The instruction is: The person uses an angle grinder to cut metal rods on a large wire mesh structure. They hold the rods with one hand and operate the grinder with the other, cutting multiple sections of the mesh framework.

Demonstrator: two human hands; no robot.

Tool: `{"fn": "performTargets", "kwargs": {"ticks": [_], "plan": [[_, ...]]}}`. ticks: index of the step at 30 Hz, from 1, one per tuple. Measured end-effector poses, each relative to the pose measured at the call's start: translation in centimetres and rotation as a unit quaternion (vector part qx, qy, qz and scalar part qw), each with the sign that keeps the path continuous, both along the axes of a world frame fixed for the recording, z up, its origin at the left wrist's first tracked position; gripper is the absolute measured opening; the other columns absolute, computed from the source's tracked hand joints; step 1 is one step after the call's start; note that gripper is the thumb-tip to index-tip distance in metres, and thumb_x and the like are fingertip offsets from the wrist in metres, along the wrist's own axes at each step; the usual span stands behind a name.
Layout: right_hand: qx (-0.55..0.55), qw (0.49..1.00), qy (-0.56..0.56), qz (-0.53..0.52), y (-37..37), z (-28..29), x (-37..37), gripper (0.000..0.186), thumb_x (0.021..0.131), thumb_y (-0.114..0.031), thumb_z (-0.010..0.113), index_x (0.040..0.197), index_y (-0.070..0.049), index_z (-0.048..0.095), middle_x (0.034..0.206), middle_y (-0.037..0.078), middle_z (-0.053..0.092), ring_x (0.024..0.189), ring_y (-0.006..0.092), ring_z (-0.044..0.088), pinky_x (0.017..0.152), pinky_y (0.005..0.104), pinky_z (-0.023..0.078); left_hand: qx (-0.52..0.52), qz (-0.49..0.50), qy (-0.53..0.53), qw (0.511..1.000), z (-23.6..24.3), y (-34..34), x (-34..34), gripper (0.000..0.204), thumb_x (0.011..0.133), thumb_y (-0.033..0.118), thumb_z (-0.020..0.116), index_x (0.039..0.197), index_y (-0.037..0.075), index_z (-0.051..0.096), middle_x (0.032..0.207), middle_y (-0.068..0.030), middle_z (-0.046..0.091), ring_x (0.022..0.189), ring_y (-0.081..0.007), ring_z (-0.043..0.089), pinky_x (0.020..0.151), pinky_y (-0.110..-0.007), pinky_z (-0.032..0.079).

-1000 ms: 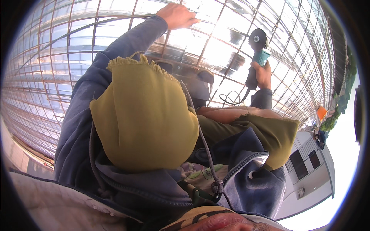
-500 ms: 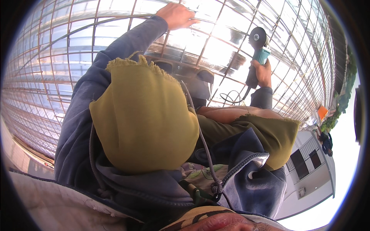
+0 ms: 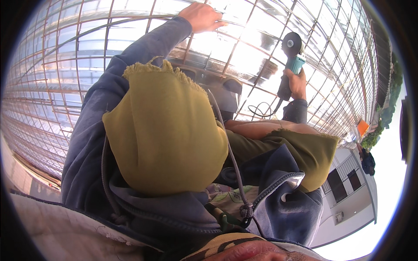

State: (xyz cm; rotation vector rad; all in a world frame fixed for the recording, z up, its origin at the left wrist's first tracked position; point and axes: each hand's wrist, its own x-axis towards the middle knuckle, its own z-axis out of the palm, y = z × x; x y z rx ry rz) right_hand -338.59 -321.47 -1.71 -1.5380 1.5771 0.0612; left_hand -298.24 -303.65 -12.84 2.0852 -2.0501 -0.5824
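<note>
Crouches or sits, cannot tell which, over a mesh (image 3: 77, 48) of rusty steel bars, with both knees drawn up. Grips a teal and black angle grinder (image 3: 296, 64) in the right hand (image 3: 297, 83), wrapping thumb and fingers firmly round it just behind the teal part. Holds it out beyond the right knee, over the mesh, with the dark round disc (image 3: 291, 44) foremost, pointing away from the body. Trails a looped black cord (image 3: 260, 111) from its rear end, down toward the bars. Stretches the left hand (image 3: 201, 18) forward past the left knee, well apart from the right one, with the back upward and the fingers bent close to the bars. Cannot tell, against the glare, any hold on a bar there. Has bright, shiny sheeting (image 3: 237, 54) spread under the mesh. Wears olive trousers (image 3: 170, 126) with frayed hems and a dark blue jacket (image 3: 287, 213) with a loose, knotted drawstring (image 3: 234, 161). Includes at the far right an orange object (image 3: 363, 127), green foliage (image 3: 385, 117), a pale building (image 3: 355, 206) and near it another person (image 3: 368, 162) in dark clothing, too small for detail.
</note>
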Motion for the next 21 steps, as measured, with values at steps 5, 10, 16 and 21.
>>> {"fn": "performTargets", "kwargs": {"ticks": [5, 10, 16, 21], "plan": [[0.012, 1.0, -0.001, -0.013, 0.11, 0.46, 0.51, 0.045, 0.086, -0.011, 0.077, 0.125, 0.008, 0.062, 0.099, 0.015, 0.074, 0.081, 0.0215, 0.071, 0.074, 0.0364, 0.058, 0.001, 0.007, -0.006, 1.0, -0.17, 0.01, -0.08, 0.05, 0.113, 0.054, 0.054, 0.109, 0.012, 0.081, 0.09, -0.0123, 0.079, 0.086, -0.0295, 0.079, 0.088, -0.045, 0.066], [0.005, 1.0, -0.006, -0.004, 0.34, 0.06, 0.53, 0.045, 0.087, -0.013, 0.075, 0.126, 0.006, 0.061, 0.098, 0.014, 0.072, 0.079, 0.0233, 0.071, 0.072, 0.0376, 0.058, 0.0, -0.002, -0.013, 1.0, -0.12, 0.15, -0.04, 0.05, 0.113, 0.054, 0.053, 0.111, 0.012, 0.081, 0.091, -0.0128, 0.08, 0.088, -0.0301, 0.079, 0.09, -0.045, 0.065], [0.007, 1.0, -0.001, -0.019, 0.3, 0.38, 0.75, 0.046, 0.087, -0.012, 0.075, 0.127, 0.006, 0.061, 0.098, 0.014, 0.072, 0.08, 0.023, 0.071, 0.072, 0.037, 0.058, 0.003, 0.001, -0.011, 1.0, -0.13, 0.01, -0.08, 0.05, 0.113, 0.054, 0.053, 0.11, 0.012, 0.081, 0.089, -0.0125, 0.079, 0.084, -0.0295, 0.08, 0.088, -0.045, 0.066], [0.009, 1.0, 0.001, -0.009, 0.0, 0.09, 0.46, 0.046, 0.088, -0.01, 0.075, 0.128, 0.006, 0.061, 0.099, 0.014, 0.072, 0.081, 0.0229, 0.07, 0.073, 0.0374, 0.058, -0.004, -0.002, -0.014, 1.0, -0.12, 0.11, 0.01, 0.05, 0.113, 0.054, 0.053, 0.11, 0.012, 0.081, 0.089, -0.0124, 0.079, 0.083, -0.0294, 0.079, 0.086, -0.045, 0.066]]}}
